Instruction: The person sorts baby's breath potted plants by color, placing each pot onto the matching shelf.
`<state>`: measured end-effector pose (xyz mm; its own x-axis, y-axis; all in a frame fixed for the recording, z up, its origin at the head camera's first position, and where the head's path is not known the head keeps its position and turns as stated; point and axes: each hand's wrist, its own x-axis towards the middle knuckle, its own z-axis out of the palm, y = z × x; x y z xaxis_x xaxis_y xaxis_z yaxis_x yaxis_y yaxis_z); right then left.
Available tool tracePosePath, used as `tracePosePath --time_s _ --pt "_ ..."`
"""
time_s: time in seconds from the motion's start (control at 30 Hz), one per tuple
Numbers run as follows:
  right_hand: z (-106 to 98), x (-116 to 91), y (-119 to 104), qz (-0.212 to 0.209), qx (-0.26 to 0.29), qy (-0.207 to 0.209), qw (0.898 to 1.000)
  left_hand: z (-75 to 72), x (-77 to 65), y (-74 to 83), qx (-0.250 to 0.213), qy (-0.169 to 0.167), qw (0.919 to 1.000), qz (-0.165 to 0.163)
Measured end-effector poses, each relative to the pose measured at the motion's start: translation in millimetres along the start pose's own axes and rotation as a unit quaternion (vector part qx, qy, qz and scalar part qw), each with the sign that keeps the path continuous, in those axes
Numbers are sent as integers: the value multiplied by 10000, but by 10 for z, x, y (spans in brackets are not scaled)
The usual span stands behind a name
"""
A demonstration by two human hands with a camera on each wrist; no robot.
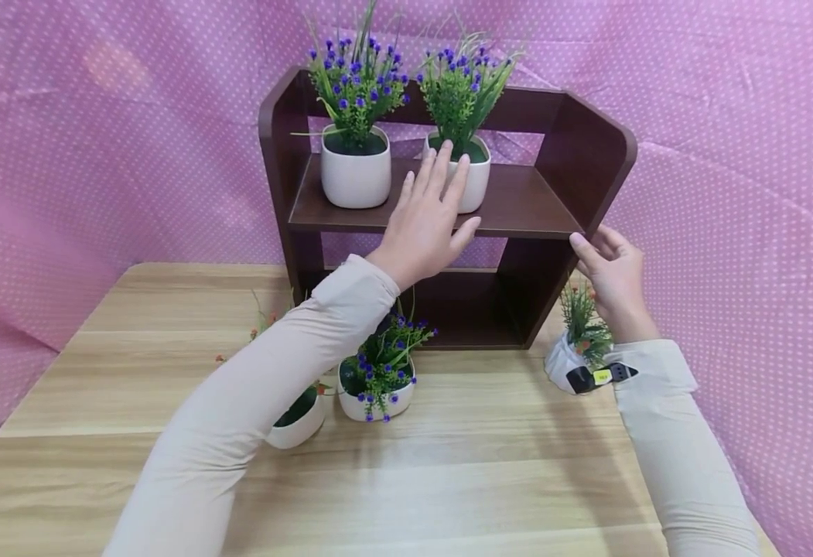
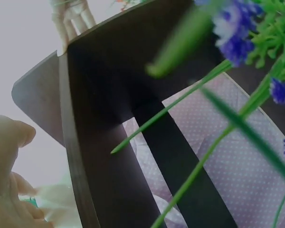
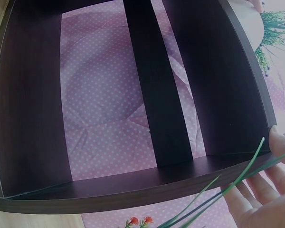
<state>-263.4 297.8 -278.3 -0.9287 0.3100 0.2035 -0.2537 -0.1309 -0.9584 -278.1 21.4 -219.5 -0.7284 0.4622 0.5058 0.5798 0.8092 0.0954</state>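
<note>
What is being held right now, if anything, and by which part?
The right grip holds the dark shelf unit by its right side panel's front edge; the left grip holds nothing.

Right shelf pot [image 1: 477,186]: front partly covered by the left hand [image 1: 425,224]; whether the fingers touch it, cannot tell
Orange-flowered pot [image 1: 299,430]: largely behind the left sleeve [image 1: 295,363]
Purple-flowered table plant [image 1: 399,352]: top behind the same sleeve
Small right-side pot [image 1: 559,362]: partly behind the wrist strap [image 1: 625,372]
Strap label [image 1: 602,377]: print too small to read
Nearest leaf [image 2: 183,42]: blurred, left wrist view
Right hand [image 3: 275,206]: cut off by the right wrist view's edge
</note>
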Motion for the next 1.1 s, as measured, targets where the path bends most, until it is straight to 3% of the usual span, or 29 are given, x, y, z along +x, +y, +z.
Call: tracePosePath --time_s 0.33,0.6,0.87,1.1 --pt "11 3 10 -66 113 -24 9999 -270 -31 -98 -780 -567 9952 -137" --pt "9 7 11 -60 130 -16 9999 -530 -97 -176 -1362 -663 9884 -95" --pt "13 2 4 -64 156 -9 9999 -710 -235 -278 -1616 -778 9836 -190" --pt "11 -13 7 -38 122 -6 9999 -862 -446 -451 -1898 -792 9780 -353"
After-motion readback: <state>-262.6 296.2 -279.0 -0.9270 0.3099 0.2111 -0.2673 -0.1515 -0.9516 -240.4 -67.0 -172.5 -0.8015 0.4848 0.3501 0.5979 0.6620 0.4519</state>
